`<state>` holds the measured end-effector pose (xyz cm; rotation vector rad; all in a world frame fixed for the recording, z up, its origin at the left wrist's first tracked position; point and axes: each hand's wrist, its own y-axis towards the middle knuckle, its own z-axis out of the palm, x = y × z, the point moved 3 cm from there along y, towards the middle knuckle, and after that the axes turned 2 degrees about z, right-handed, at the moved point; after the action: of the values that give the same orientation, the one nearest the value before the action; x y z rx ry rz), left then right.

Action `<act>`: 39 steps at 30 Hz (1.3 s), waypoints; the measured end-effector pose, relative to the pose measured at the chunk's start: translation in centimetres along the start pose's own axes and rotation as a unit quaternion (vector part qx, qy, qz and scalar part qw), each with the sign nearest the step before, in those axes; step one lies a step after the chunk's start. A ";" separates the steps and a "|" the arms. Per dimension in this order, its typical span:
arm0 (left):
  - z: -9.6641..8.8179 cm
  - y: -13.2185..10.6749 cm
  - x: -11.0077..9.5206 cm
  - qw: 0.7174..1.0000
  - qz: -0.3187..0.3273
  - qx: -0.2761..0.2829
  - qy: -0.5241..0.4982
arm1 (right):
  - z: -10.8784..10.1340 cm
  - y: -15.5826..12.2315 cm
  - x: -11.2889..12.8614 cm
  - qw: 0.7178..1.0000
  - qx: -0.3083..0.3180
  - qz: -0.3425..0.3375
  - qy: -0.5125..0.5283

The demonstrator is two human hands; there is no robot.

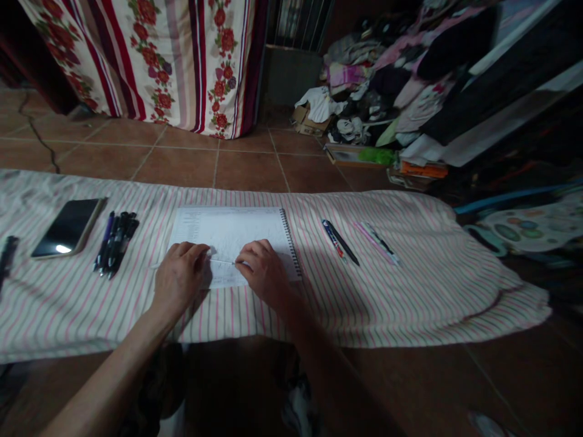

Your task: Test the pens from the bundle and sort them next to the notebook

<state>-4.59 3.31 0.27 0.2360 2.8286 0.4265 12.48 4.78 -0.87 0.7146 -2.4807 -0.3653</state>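
Note:
Both my hands are over a spiral notebook (237, 227) lying on a striped cloth. My left hand (180, 270) is closed in a pinch, and a pale end pokes out to its left. My right hand (262, 267) pinches the other end of a thin, pale pen refill (222, 261) that spans the gap between the two hands. Whether the left fingers grip the refill itself or a pen barrel around it is hidden. Faint print or writing shows on the notebook page.
Left of the notebook lie a bunch of pens (115, 243) and a smartphone (68, 227). To the right are a dark pen (344, 243), a patterned pen (334, 240) and pink and white pens (376, 241). Beyond are a floral curtain (182, 60) and piled clothes (382, 79).

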 end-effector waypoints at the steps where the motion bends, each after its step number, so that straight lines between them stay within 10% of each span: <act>1: 0.0 0.0 0.0 1.000 0.013 -0.009 0.006 | 0.0 0.0 0.1 1.000 0.001 -0.003 -0.005; 13: 1.1 -0.1 -1.7 0.979 0.193 -0.053 -0.048 | -2.2 0.3 -3.8 0.981 -0.167 0.098 0.005; 39: 1.5 0.1 -2.4 0.984 0.126 -0.096 -0.084 | -1.7 0.3 -3.0 0.982 -0.160 0.079 0.052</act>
<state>-1.80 3.35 -0.52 0.5635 2.5788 0.6943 15.49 6.54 -0.57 0.3914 -2.2863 -0.6319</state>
